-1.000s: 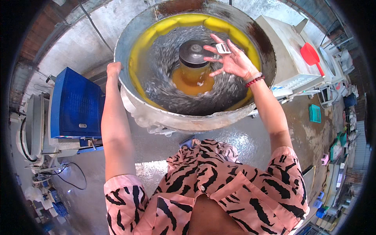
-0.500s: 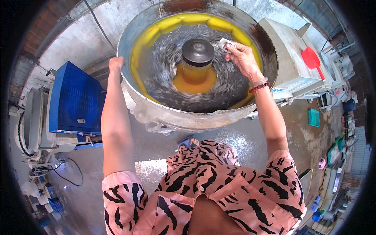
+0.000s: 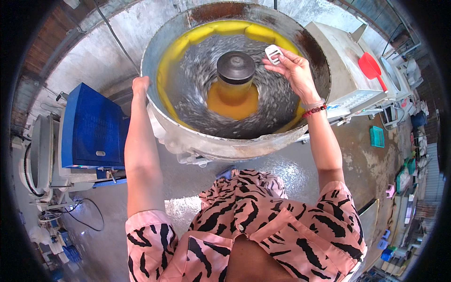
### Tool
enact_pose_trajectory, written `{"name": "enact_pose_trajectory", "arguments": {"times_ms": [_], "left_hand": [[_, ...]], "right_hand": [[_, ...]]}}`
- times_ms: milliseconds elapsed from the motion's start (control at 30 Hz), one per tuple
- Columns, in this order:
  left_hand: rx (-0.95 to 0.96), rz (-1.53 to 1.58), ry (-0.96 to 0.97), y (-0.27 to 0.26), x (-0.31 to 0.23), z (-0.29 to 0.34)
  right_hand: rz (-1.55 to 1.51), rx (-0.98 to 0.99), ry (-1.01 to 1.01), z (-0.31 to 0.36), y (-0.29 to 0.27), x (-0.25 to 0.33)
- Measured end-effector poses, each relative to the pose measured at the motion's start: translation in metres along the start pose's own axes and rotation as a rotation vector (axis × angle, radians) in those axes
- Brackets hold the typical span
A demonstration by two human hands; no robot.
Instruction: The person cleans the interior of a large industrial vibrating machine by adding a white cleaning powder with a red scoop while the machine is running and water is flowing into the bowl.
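A large round vibratory finishing tub [image 3: 256,145] stands in front of me, with a yellow-lined wall and a dark-capped centre post [image 3: 236,70]. Around the post lies a blurred, swirling mass of small silvery pieces [image 3: 202,105]. Above this mass, my right hand [image 3: 296,73] pinches a small pale slotted buckle [image 3: 273,54] between thumb and fingers, its flat side showing. My left hand [image 3: 140,85] is closed at the tub's left rim and seems to grip it; its fingertips are hidden.
To the left stands a blue machine cabinet [image 3: 91,127] beside a round grey vessel [image 3: 40,155]. A red scoop [image 3: 369,66] rests on a pale box-shaped machine [image 3: 340,61] at the right. A green basket [image 3: 377,136] sits on the wet floor, and a cable [image 3: 94,207] loops at lower left.
My right hand has turned the buckle so its slotted face shows more fully, and the fingers have straightened somewhat. My left hand stays at the rim. The pieces in the tub still look motion-blurred.
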State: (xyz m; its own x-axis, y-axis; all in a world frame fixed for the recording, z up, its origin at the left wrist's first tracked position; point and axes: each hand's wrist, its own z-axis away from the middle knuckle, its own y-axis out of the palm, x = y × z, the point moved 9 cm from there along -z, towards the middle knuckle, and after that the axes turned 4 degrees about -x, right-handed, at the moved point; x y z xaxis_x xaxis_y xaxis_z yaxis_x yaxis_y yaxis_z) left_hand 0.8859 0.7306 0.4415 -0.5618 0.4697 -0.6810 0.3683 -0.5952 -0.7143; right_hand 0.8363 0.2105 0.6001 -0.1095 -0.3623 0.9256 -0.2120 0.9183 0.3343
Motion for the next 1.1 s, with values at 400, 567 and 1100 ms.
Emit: {"name": "enact_pose_trajectory", "arguments": {"times_ms": [400,567,1100], "left_hand": [[-0.092,0.081,0.09,0.003,-0.002,-0.007],[-0.018,0.02,-0.008,0.009,0.009,-0.018],[-0.036,0.041,0.015,-0.004,-0.007,0.01]], "right_hand": [[-0.21,0.096,0.093,0.013,0.005,0.003],[-0.362,0.075,0.153,0.014,0.004,0.002],[-0.16,-0.016,0.174,0.018,-0.022,-0.008]]}}
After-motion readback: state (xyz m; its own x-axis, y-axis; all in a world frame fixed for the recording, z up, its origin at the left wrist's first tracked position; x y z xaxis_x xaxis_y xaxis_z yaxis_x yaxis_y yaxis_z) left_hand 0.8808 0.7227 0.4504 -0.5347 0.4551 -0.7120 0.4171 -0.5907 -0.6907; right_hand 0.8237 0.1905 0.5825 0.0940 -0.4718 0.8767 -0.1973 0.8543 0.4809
